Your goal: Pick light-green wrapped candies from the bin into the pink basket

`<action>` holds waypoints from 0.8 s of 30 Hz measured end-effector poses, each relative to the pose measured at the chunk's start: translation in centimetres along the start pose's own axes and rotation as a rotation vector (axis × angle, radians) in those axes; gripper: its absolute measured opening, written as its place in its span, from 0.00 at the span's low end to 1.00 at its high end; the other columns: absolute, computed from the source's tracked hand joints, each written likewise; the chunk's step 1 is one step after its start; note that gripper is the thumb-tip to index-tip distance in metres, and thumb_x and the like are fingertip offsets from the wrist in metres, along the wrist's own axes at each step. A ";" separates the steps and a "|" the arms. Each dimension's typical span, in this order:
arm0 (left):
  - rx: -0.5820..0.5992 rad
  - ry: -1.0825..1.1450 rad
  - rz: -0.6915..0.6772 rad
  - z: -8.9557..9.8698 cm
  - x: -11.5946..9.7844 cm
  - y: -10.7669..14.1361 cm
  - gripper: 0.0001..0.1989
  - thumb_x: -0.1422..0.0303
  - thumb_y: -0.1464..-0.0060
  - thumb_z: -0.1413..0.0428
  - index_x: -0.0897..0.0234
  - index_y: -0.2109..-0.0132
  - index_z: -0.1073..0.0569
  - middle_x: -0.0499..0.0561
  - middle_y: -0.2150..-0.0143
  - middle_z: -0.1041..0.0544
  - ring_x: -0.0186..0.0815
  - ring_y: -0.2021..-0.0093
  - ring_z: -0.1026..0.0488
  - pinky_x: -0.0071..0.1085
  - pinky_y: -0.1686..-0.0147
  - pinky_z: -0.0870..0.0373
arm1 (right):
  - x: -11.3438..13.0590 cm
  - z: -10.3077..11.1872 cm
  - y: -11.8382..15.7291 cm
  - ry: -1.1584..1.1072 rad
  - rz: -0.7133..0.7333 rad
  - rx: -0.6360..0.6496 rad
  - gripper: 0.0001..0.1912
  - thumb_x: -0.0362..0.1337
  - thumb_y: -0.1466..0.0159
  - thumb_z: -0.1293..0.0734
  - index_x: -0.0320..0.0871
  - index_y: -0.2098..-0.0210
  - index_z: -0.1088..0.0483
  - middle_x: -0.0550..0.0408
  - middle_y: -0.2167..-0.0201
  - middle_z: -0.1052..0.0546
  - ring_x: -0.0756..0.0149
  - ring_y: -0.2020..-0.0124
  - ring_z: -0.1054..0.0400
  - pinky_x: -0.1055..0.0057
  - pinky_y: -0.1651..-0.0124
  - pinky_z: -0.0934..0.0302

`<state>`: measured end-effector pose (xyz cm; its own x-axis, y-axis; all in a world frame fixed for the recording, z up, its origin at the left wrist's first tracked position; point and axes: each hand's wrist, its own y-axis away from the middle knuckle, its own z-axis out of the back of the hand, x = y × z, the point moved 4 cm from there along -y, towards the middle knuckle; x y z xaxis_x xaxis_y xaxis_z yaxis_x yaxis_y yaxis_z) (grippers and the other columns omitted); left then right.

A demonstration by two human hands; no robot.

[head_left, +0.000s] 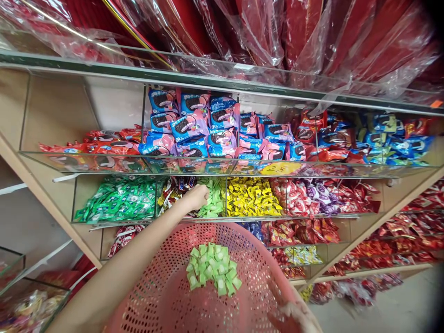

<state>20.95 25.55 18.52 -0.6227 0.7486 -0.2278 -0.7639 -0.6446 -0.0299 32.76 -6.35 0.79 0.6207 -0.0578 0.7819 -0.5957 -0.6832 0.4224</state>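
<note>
My left hand (197,198) reaches to the shelf, its fingers curled at the edge of the light green candies (215,199); what its fingertips hold, if anything, is hidden. A pink perforated basket (156,282) stands below and in front of me, with a pile of light green wrapped candies (213,269) inside. At the basket's right side is my right hand (293,312), blurred, with its fingers over the rim and inner wall.
Dark green candies (121,199) and yellow candies (253,196) flank the reached-into section. Above, a glass-fronted shelf (194,166) holds blue and pink packets (189,126). Red goods in plastic (260,32) lie on top. Lower shelves carry red packets (284,232).
</note>
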 end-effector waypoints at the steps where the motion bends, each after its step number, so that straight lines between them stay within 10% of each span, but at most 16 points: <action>1: -0.012 0.035 -0.013 -0.1 0.1 0.0 0.03 0.73 0.55 0.42 0.68 0.69 0.27 0.47 0.73 0.26 0.33 0.70 0.29 0.31 0.70 0.34 | 0.0 -0.2 0.1 -0.024 -0.011 0.001 0.26 0.31 0.61 0.30 0.46 0.59 0.25 0.47 0.61 0.22 0.51 0.61 0.30 0.63 0.65 0.35; 11: -0.176 0.346 -0.115 2.3 0.4 1.1 0.06 0.74 0.57 0.47 0.69 0.72 0.25 0.51 0.80 0.27 0.34 0.77 0.30 0.28 0.74 0.38 | 0.0 0.0 -0.1 0.019 -0.009 0.016 0.29 0.30 0.61 0.31 0.47 0.57 0.26 0.49 0.65 0.22 0.52 0.64 0.30 0.63 0.66 0.36; 24: -0.090 0.684 -0.246 4.7 -2.0 5.3 0.11 0.68 0.53 0.45 0.69 0.63 0.24 0.51 0.75 0.25 0.31 0.74 0.32 0.29 0.72 0.36 | -0.6 0.8 -0.7 0.046 0.011 0.033 0.28 0.32 0.60 0.30 0.45 0.57 0.26 0.49 0.67 0.22 0.59 0.73 0.32 0.65 0.70 0.38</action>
<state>17.32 21.38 23.38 -0.1677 0.6277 -0.7602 -0.8326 -0.5031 -0.2317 33.23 -6.37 -0.30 0.5899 -0.0328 0.8068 -0.5847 -0.7064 0.3988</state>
